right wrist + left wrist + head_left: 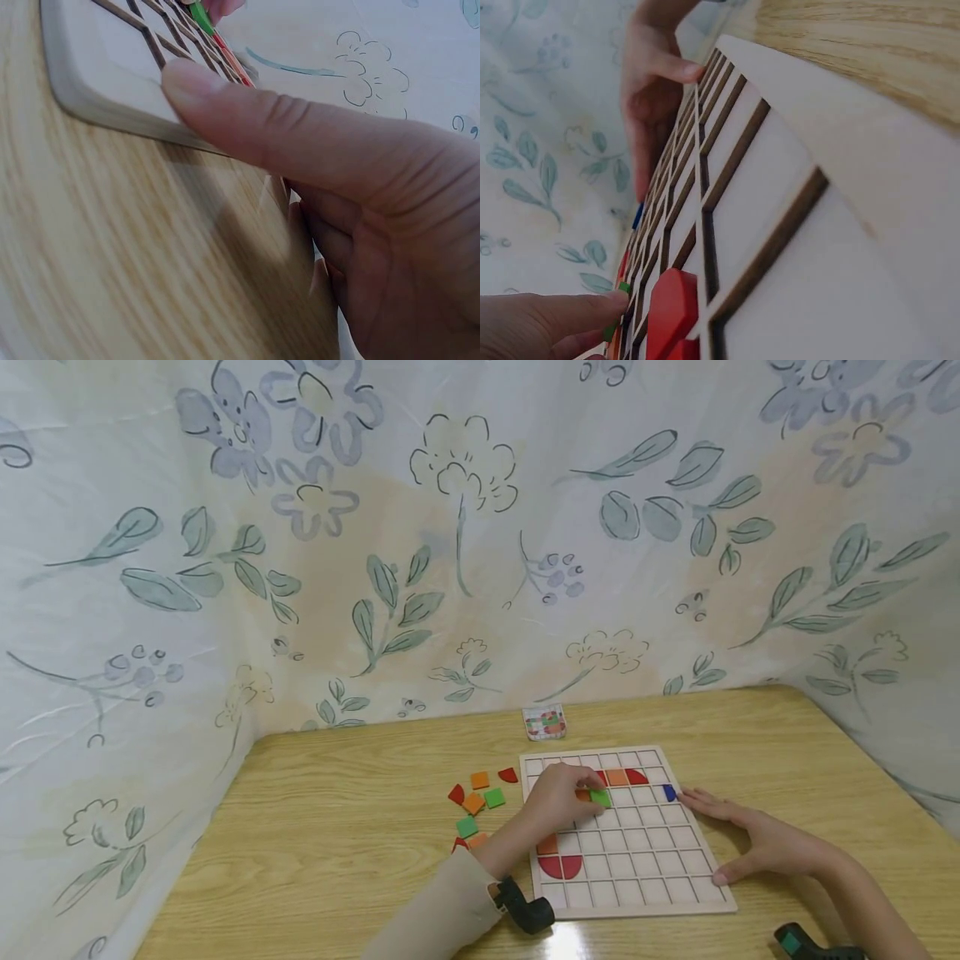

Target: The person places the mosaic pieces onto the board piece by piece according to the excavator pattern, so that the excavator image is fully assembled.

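My left hand pinches a green square tile between thumb and fingers at the upper middle of a wooden grid board. Beside that tile an orange piece shows partly behind the fingers. Along the board's right edge rests my right hand, fingers extended, with the thumb on the rim near the corner. Its fingertips are next to a blue piece in the grid. Red quarter-round pieces and orange squares lie in other cells. My left hand and forearm hide part of the board's left side.
Loose red, orange and green tiles lie on the wooden table left of the board. A small pattern card lies behind the board. Floral cloth encloses the table at the back and sides.
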The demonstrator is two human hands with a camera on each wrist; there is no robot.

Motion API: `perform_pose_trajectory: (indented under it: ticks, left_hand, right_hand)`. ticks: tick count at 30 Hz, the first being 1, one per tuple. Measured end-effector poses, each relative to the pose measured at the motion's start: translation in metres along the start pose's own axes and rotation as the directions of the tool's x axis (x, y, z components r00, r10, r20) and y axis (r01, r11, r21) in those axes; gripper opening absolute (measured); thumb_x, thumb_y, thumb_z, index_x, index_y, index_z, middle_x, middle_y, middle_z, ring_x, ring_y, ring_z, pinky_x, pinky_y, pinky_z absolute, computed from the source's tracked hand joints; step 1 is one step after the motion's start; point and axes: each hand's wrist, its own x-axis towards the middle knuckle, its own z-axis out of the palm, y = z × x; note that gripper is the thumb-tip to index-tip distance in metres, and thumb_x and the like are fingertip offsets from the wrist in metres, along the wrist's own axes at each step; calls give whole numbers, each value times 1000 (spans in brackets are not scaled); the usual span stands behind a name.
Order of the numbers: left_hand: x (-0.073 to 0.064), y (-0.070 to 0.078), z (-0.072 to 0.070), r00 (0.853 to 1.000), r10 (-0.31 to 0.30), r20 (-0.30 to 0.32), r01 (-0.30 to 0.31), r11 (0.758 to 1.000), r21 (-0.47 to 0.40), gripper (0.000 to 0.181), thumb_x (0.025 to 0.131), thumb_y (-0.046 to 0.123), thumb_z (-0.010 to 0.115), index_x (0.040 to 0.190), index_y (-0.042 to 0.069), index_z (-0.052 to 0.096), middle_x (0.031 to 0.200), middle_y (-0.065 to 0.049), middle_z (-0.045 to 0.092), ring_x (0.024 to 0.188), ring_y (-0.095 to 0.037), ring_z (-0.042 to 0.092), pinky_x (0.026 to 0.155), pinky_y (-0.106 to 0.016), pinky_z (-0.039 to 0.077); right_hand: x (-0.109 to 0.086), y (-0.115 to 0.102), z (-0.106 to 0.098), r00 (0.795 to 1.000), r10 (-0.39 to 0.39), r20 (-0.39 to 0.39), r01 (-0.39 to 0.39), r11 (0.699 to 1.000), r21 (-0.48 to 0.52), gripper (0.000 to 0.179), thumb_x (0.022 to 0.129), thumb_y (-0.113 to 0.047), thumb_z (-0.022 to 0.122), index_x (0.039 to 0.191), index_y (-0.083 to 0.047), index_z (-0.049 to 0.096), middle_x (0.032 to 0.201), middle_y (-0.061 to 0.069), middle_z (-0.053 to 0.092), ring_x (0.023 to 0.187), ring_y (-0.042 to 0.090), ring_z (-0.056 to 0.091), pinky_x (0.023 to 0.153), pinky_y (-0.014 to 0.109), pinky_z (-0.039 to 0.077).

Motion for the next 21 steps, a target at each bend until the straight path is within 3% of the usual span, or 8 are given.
perform_pose_trajectory:
  ticks: [1,2,3,5,6,8,21]
  left_hand:
    - [0,0,1,1000,4,-5,-3,1000,2,18,74,22,78,91,20,71,84,14,67,80,2,56,73,-14,42]
    - [0,0,2,1000,6,-10,-6,1000,5,18,74,22,78,90,21,71,84,14,67,79,3,55,72,-13,42]
    - [0,0,2,1000,6,-14,-6,1000,8,18,74,23,78,90,21,71,84,14,67,79,3,55,72,-13,42]
    - [0,0,4,1000,7,-22,-7,1000,17,18,73,23,78,90,21,71,83,14,67,78,3,54,71,-13,41]
    - [1,0,5,1000,8,-25,-8,1000,18,19,73,23,78,90,21,71,83,15,67,79,3,55,72,-14,41]
    - [0,0,5,1000,9,-30,-8,1000,30,19,73,24,78,91,22,71,83,15,67,80,3,54,73,-14,41]
    - [-1,1,4,998,32,-56,-30,999,34,18,78,23,74,96,19,71,86,10,67,81,0,56,71,-12,41]
  right_hand:
    - [0,0,0,1000,2,-1,-2,1000,-11,90,69,-25,78,145,-15,30,148,-22,14,116,-30,6,111,43,-4]
    - [0,-1,0,1000,4,-1,-4,1000,-20,90,69,-25,78,145,-15,30,148,-22,15,115,-30,6,106,58,-1]
    - [0,-1,0,1000,5,0,-5,1000,-25,90,70,-25,78,145,-15,30,147,-23,14,115,-31,5,111,45,-3]
    - [0,-1,0,1000,10,0,-10,1000,-25,90,69,-26,78,145,-16,30,147,-23,14,114,-31,5,111,45,-3]
    - [0,-1,0,1000,4,-2,-4,1000,-21,90,70,-26,78,145,-15,30,147,-24,14,115,-31,5,111,28,-3]
    - [0,-1,1,1000,-6,-4,6,1000,-9,89,70,-26,78,145,-15,30,145,-26,14,116,-30,5,96,1,0]
    - [0,1,2,999,-51,-11,51,998,-40,89,70,-26,78,145,-13,31,142,-31,13,119,-30,6,87,-7,3]
